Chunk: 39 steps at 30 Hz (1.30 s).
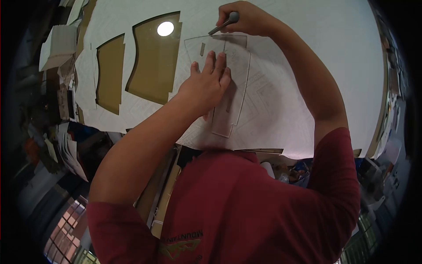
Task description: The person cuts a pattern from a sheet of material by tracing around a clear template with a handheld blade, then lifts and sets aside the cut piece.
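Observation:
A flat pattern template [239, 83], pale with a thin outlined edge and slots in it, lies on a large white sheet [316, 48]. My left hand [204, 86] presses down on the template with its fingers spread, covering part of its left side. At the template's far edge, my right hand [250, 18] is closed around a cutting knife [226, 23] with a rounded grey end. The knife is tilted, its tip touching or very near that edge; the blade is too small to make out clearly.
Left of the template, a larger curved cut-out [151, 66] and a narrower cut-out [110, 72] in the sheet show a brownish surface beneath. A pale box [61, 46] and stacked papers [70, 149] are at the left. Clutter lies below the near edge.

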Each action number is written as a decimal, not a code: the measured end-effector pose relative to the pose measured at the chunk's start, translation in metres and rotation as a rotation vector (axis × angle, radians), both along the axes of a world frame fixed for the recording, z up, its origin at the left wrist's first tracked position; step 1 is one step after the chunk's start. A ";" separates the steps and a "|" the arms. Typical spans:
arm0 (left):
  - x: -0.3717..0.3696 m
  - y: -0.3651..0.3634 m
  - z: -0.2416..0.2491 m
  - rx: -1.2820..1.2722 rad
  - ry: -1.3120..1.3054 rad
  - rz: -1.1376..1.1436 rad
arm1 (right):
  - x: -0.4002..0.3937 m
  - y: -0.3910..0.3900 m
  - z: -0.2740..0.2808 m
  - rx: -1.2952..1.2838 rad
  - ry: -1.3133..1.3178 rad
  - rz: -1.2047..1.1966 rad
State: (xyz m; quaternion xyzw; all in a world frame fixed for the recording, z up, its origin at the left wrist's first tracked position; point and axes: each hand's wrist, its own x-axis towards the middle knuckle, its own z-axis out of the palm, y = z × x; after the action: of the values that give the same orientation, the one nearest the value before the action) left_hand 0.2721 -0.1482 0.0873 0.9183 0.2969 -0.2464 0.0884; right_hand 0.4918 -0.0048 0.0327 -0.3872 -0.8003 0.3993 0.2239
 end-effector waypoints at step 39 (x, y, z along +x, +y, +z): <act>0.024 -0.030 -0.032 0.030 -0.125 0.341 | -0.116 0.205 -0.070 -0.470 -0.216 0.829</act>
State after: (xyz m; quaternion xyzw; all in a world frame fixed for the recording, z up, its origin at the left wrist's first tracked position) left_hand 0.2963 -0.1783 0.0556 0.8693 0.4461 -0.1660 0.1333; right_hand 0.3759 0.2005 -0.0369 -0.1151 -0.7939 0.5823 -0.1317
